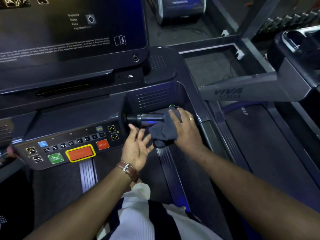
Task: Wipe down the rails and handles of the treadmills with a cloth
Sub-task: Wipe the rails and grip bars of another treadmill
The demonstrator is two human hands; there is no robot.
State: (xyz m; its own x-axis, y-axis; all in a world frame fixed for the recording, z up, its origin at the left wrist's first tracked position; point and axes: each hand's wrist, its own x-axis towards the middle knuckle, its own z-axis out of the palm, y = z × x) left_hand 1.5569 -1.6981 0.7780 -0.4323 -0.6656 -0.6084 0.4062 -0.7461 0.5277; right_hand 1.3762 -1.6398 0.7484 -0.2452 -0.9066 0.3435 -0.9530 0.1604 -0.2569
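Observation:
A short black handle [147,117] sticks out to the right of the treadmill console. My right hand [186,129] grips a dark cloth [164,132] wrapped over the handle's outer end, with loose cloth hanging below. My left hand [136,146] hovers just under the handle, palm up and fingers spread, holding nothing; its fingertips lie close to the hanging cloth. The right side rail [210,129] runs past my right hand towards me.
The control panel [72,146] with orange, red and green buttons lies left of my hands, under the dark screen [69,32]. A second treadmill [259,135] stands to the right, with its grey rail [242,91] close by. The belt runs below my arms.

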